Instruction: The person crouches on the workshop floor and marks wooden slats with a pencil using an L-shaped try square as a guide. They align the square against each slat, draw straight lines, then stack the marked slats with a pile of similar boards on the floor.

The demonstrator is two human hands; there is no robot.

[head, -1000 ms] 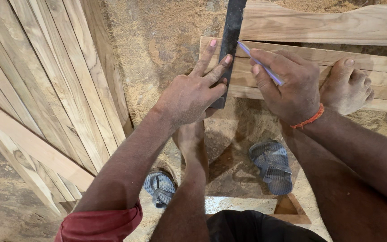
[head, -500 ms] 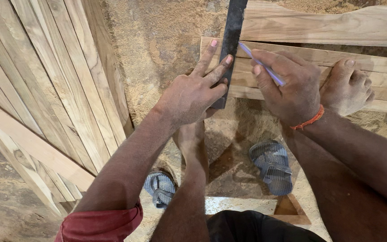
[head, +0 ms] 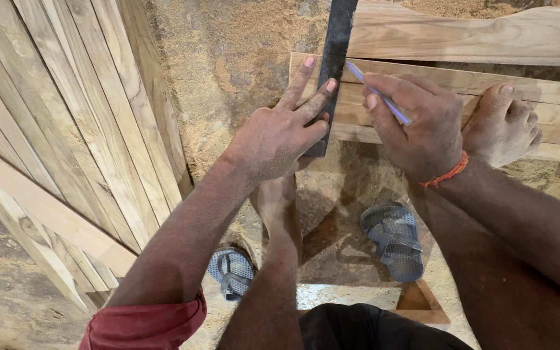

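Note:
My left hand (head: pixel 280 133) presses flat on a black metal straightedge (head: pixel 335 45) that lies across a light wooden plank (head: pixel 539 123). My fingers spread along the straightedge's left side. My right hand (head: pixel 416 120) grips a pale purple pencil (head: pixel 380 94), its tip at the straightedge's right edge on the plank. An orange thread band circles my right wrist. My bare right foot (head: pixel 500 126) rests on the plank to the right. My left foot is partly hidden under my left forearm.
A panel of joined wooden slats (head: pixel 66 129) leans at the left. Another plank (head: pixel 474 32) lies at the top. Sawdust covers the ground (head: pixel 228 58). Two grey sandals (head: pixel 393 240) (head: pixel 231 272) lie near my legs.

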